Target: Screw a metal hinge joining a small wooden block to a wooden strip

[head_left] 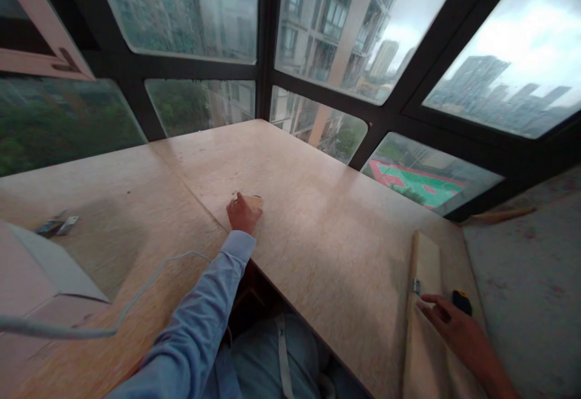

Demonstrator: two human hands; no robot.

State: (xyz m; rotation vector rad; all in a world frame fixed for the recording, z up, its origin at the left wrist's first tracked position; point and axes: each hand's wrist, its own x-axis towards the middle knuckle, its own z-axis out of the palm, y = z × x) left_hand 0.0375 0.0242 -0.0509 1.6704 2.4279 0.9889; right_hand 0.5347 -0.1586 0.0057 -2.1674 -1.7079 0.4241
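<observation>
Clock read from middle of view. Left hand (243, 215), blue sleeve (195, 308), just off centre at 8 o'clock, fingers closed on small pale block (254, 201); block sits at the hand's 1 to 2 o'clock side, down at the wood-grain tabletop (308, 223), right of its seam. Right hand (447, 317) at 4 o'clock, thumb and forefinger narrow, tips right by small metal piece (416, 286) at the left edge of pale wooden board (427, 257); can't tell if pinching it. Board also 4 o'clock, near wall. Black-and-yellow tape measure (462, 302) just beside right hand, at its 1 to 2 o'clock. White cable (149, 284) at 8 o'clock. White box (45, 284) between 8 and 9. Small dark and silvery items (58, 226) at 9, too blurred to name. Windows (336, 23) 10 to 2 o'clock. Floral-papered wall (531, 266), 4 o'clock.
</observation>
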